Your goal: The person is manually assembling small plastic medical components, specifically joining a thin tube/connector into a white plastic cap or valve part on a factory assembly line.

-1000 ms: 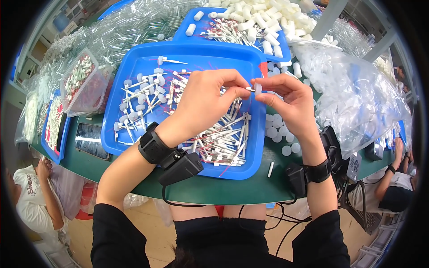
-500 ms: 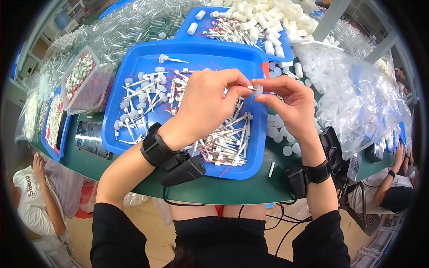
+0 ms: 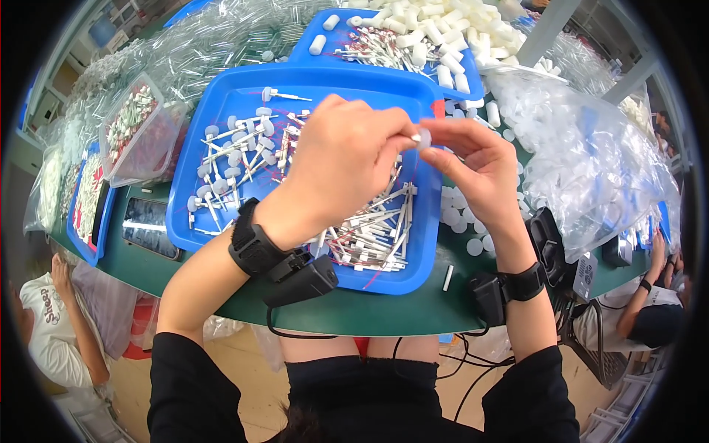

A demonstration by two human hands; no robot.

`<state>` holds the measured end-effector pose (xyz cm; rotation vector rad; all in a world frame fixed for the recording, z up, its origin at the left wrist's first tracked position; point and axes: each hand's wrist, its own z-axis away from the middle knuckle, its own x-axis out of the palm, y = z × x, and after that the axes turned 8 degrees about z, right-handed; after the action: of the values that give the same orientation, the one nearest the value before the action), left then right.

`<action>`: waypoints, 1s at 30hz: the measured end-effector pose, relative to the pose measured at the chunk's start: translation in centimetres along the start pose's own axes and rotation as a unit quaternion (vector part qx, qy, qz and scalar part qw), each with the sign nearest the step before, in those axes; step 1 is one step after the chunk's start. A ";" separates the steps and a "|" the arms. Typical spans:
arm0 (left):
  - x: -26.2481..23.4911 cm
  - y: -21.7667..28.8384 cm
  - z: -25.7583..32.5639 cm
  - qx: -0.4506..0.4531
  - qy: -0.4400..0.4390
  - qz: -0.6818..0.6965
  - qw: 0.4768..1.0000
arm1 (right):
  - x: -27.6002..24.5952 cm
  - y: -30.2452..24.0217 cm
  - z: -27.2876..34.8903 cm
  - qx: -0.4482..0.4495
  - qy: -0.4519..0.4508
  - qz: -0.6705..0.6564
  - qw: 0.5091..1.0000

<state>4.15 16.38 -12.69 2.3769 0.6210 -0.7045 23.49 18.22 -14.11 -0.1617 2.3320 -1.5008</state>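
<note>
Above a large blue tray [image 3: 244,100] my left hand [image 3: 343,166] and my right hand [image 3: 476,166] meet fingertip to fingertip. Pinched between them is a small white cap on a thin white stick [image 3: 421,138]; both hands grip it. Under the hands, the tray holds many white sticks with round caps [image 3: 229,159] on its left side and a pile of sticks with red marks [image 3: 377,236] on its right side. Both wrists wear black bands with small black devices.
A second blue tray [image 3: 314,33] with white tubes and sticks lies behind. Clear bags of white caps [image 3: 583,159] sit at the right, loose caps [image 3: 461,218] beside the tray. A clear box [image 3: 136,129], a phone [image 3: 148,225] and other people are at the edges.
The hands have stayed together over the tray, shifting only slightly; the fingers keep working the small capped stick between them.
</note>
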 end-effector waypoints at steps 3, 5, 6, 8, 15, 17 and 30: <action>-2.2 -1.1 -0.9 -0.029 -0.007 -0.190 0.981 | 0.2 0.2 -0.5 -0.024 0.098 0.037 0.994; -4.1 -1.6 -1.1 -0.084 -0.045 -0.267 0.959 | -0.4 0.6 -0.5 -0.050 0.098 0.109 0.988; -4.7 -1.8 -1.0 -0.141 -0.083 -0.343 0.925 | -0.6 0.8 -0.5 -0.074 0.095 0.179 0.976; -5.0 -2.3 -0.2 -0.122 -0.085 -0.426 0.893 | -0.7 1.1 -0.7 -0.099 0.116 0.243 0.958; -1.7 2.0 -0.1 -0.125 -0.337 -0.099 0.928 | -3.6 1.6 -0.2 0.075 0.081 0.434 0.894; -0.9 1.3 0.9 -0.119 -0.339 -0.083 0.930 | -3.8 1.7 -0.1 0.121 -0.048 0.415 0.900; -1.7 0.9 -1.4 -0.229 -0.104 0.275 0.928 | -2.9 0.9 -0.1 0.068 -0.092 0.349 0.930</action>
<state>3.83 16.21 -10.36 1.8721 0.0030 -0.4807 26.23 19.52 -14.17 0.4947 1.8318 -1.2009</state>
